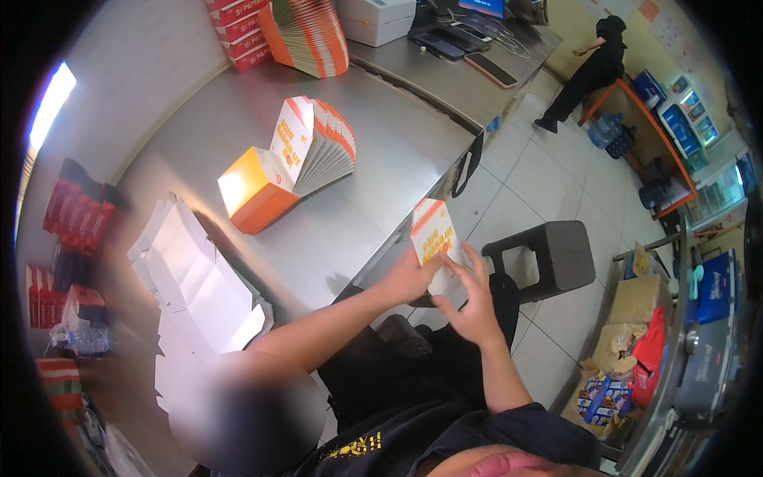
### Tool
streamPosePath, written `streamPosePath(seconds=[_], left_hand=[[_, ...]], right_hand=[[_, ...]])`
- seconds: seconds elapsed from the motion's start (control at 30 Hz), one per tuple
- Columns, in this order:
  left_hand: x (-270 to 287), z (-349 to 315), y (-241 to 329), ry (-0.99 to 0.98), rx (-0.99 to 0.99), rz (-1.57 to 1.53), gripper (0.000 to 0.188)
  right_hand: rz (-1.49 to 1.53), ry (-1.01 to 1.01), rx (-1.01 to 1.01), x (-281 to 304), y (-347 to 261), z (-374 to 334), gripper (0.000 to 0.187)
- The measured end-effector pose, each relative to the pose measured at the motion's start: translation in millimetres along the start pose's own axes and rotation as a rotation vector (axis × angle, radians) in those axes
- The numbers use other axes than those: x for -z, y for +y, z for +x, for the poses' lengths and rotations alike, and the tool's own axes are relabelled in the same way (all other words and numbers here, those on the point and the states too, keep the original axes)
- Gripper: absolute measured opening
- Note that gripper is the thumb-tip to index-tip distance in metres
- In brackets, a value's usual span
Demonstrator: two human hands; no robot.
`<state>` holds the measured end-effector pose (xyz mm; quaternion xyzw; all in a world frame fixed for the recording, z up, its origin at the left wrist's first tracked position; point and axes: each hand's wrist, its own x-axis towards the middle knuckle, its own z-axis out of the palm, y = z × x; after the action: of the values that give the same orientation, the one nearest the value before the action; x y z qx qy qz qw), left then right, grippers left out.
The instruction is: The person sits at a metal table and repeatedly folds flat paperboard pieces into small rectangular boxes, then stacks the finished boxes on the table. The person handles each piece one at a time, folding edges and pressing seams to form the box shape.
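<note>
In front of my body, beyond the table's edge, I hold a small white paper carton [430,230] with orange trim and orange-yellow print. My left hand [409,278] grips its left side. My right hand [470,298] is on its right side, fingers bent against the panel. On the steel table [373,191] stands an orange and white carton [262,195], touching a fanned row of flat cartons [327,151] of the same kind. Left of my left forearm lie large unfolded white cardboard blanks [191,270].
Red boxes [238,36] and a larger fanned carton stack [306,40] stand at the back, beside a white printer [377,20] and a phone [490,70]. To my right are a dark stool [568,254] and a laden shelf [636,310]. A person in black [592,71] stands far right.
</note>
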<state>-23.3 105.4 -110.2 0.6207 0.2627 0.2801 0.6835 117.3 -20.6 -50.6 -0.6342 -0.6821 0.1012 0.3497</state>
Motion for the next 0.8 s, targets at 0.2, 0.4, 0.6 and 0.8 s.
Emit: streamPosePath(seconds=[0.2,0.4,0.6,0.8], left_hand=[[-6,-5,63,-0.036,0.491,-0.474,0.045],[-7,-4,57,-0.087,0.526,-0.464,0.046],[-3,-9,39,-0.595,-0.125,0.377,0.054],[-9,-18,40,-0.478,-0.247,0.648,0.079]], right_hand=[[0.804,-0.081,-0.353,25,40,-13,0.111],[0.737,-0.294,-0.331,43,61,-24,0.107],[0.84,-0.262,-0.473,27,57,-34,0.084],[0.78,-0.11,-0.485,12,60,-46,0.044]])
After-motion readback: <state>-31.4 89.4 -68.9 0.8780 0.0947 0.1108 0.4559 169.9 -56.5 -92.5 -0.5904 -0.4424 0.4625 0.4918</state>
